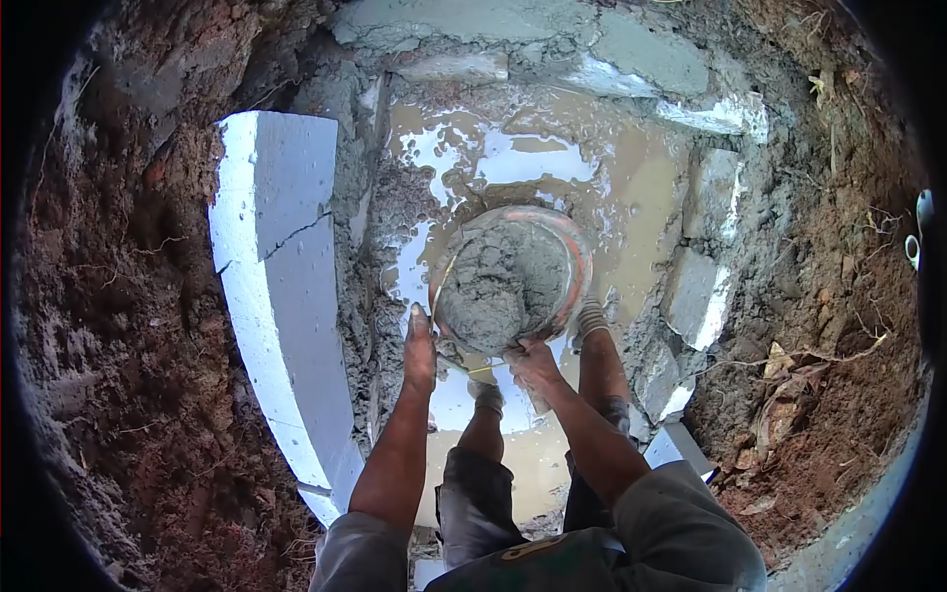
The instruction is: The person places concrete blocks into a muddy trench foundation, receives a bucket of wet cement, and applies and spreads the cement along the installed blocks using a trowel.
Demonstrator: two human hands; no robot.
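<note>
A round, mud-smeared mortar pan [580,259] with an orange-red band around its rim is in the middle of the head view. Wet grey mortar [483,281] is heaped inside it. My left hand [420,353] grips the pan's left near edge, its thumb pointing up along the outside and its other fingers largely hidden. At the near rim, right of the middle, my right hand [534,361] is closed over the edge. A thin yellow strip [487,368] shows just below the pan between my hands.
Muddy water [646,212] covers the pit floor around my legs. A long pale block wall [296,247], cracked across, stands on the left. Mortared blocks [698,286] line the right side and more blocks [454,67] the far side. Steep reddish soil banks [128,326] with roots surround them.
</note>
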